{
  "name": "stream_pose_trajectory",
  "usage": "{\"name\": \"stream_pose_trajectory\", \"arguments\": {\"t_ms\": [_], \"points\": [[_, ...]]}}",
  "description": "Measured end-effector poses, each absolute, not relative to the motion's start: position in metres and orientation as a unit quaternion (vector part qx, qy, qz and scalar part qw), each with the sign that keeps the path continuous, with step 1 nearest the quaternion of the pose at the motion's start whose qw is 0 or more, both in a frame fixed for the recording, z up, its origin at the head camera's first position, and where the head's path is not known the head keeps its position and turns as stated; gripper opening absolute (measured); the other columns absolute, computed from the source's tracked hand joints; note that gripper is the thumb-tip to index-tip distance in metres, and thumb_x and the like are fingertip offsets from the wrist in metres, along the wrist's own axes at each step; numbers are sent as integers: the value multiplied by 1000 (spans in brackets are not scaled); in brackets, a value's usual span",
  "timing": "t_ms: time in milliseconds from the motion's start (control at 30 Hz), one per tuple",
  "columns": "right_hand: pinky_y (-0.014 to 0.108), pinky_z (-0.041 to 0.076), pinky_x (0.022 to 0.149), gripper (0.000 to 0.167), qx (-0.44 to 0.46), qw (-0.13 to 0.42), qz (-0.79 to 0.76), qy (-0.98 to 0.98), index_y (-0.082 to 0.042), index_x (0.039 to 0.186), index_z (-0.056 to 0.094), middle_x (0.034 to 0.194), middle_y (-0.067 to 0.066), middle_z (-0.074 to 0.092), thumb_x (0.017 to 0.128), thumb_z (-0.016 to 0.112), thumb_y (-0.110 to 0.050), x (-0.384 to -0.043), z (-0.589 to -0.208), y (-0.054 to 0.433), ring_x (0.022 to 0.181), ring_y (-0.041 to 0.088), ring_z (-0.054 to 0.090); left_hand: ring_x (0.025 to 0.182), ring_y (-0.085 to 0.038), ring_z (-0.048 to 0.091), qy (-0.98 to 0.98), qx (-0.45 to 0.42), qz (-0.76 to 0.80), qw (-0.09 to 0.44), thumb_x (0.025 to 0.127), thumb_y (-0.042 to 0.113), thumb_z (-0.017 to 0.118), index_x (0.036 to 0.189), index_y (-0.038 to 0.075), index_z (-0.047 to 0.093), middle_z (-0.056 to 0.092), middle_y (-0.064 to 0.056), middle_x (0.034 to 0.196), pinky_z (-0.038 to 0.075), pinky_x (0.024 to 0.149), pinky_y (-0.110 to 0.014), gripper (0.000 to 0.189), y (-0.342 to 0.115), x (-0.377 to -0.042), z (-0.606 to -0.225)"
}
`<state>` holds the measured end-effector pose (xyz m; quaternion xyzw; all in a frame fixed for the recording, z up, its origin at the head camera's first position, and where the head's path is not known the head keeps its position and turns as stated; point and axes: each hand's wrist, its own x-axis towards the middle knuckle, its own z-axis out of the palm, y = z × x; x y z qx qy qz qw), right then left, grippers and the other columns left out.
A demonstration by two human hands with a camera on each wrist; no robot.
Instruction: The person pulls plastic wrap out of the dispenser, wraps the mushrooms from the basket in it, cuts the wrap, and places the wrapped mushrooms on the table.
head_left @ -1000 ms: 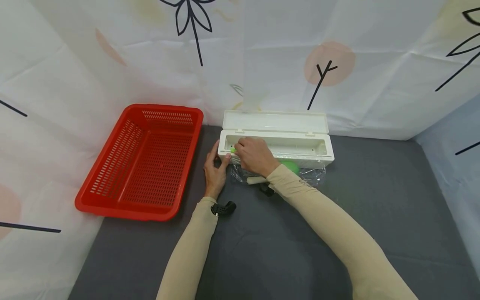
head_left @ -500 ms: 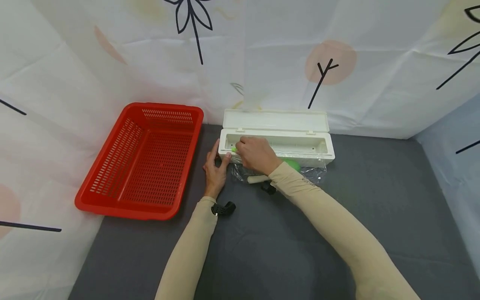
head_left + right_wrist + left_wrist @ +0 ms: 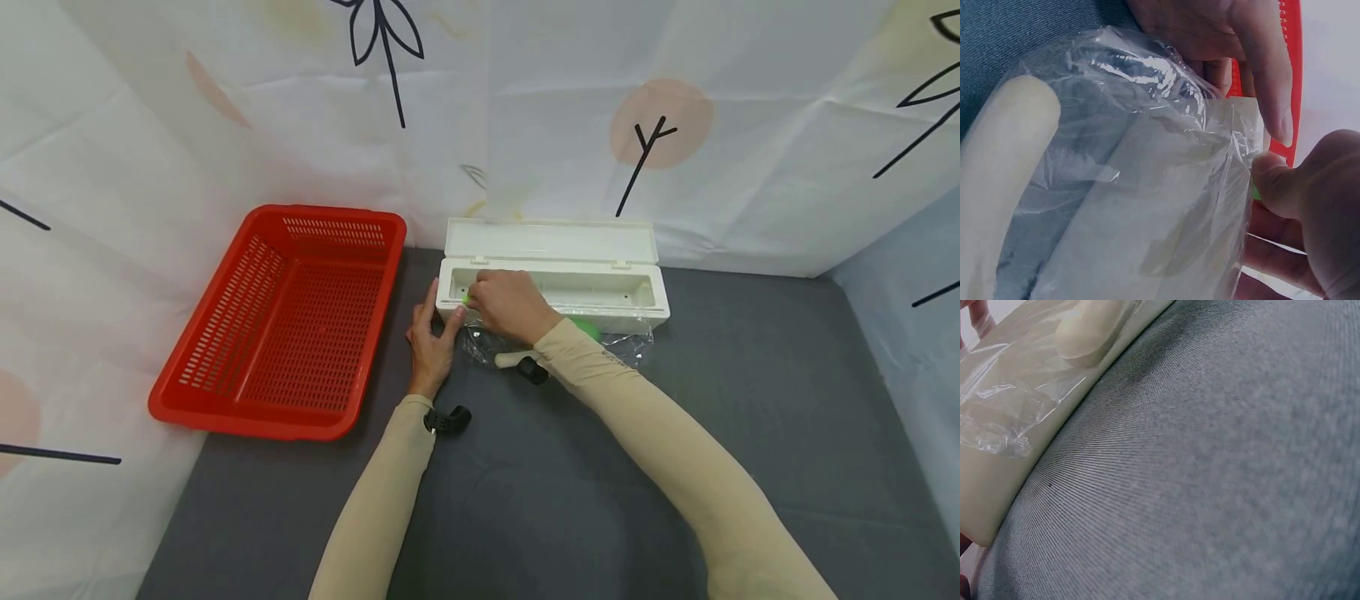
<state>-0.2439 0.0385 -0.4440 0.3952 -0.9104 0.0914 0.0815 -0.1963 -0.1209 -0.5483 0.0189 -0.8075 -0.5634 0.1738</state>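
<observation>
A long white plastic-wrap dispenser box stands with its lid raised against the wall. Clear plastic film hangs over its front onto the table. My left hand holds the box's left end, thumb at the front corner. At that same end my right hand pinches a small green slider on the front rim, its thumb pressed over the film's edge. In front of the box lies a thing with a pale rounded handle; a green part shows beside it, half hidden by my right wrist.
A red slotted plastic basket stands to the left of the box. Dark grey cloth covers the table. Patterned white sheets hang behind and at the sides. Black straps with small devices sit on both wrists.
Both hands stay at the box's left end. My right wrist has turned slightly, bringing its black device more into sight; the slider and box have hardly moved.
</observation>
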Motion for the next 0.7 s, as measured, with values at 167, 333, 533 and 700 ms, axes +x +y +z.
{"name": "stream_pose_trajectory", "arguments": {"t_ms": [167, 333, 533, 700], "points": [[41, 56, 66, 19, 391, 84, 97, -912, -11, 90, 78, 81, 6, 66, 99, 69, -24, -245, -446, 40, 72, 22, 65, 105, -38, 48, -807, 21, -566, 170, 96, 30, 71, 158, 19, 39, 53, -20, 118, 27, 97, -48, 70, -120, -196, -547], [40, 57, 69, 17, 403, 122, 92, -902, -8, 89, 77, 83, 7, 69, 97, 70, -20, -244, -451, 42, 74, 23, 67, 110, -37, 48, -811, 21, -560, 170, 97, 34, 69, 158, 20, 40, 53, -19, 124, 23, 96, -50, 69, -119, -196, -547], [38, 57, 62, 17, 407, 164, 68, -896, -7, 86, 76, 82, 8, 68, 97, 71, -19, -240, -455, 43, 69, 22, 66, 107, -39, 48, -813, 5, -552, 182, 97, 33, 68, 158, 16, 39, 53, -21, 120, 19, 93, -50, 70, -119, -197, -548], [37, 55, 56, 16, 404, 174, 55, -896, -6, 88, 77, 82, 7, 69, 97, 70, -18, -237, -457, 44, 67, 21, 65, 104, -39, 48, -816, 1, -550, 180, 97, 35, 67, 158, 14, 38, 52, -21, 116, 17, 90, -48, 70, -120, -196, -547]]}}
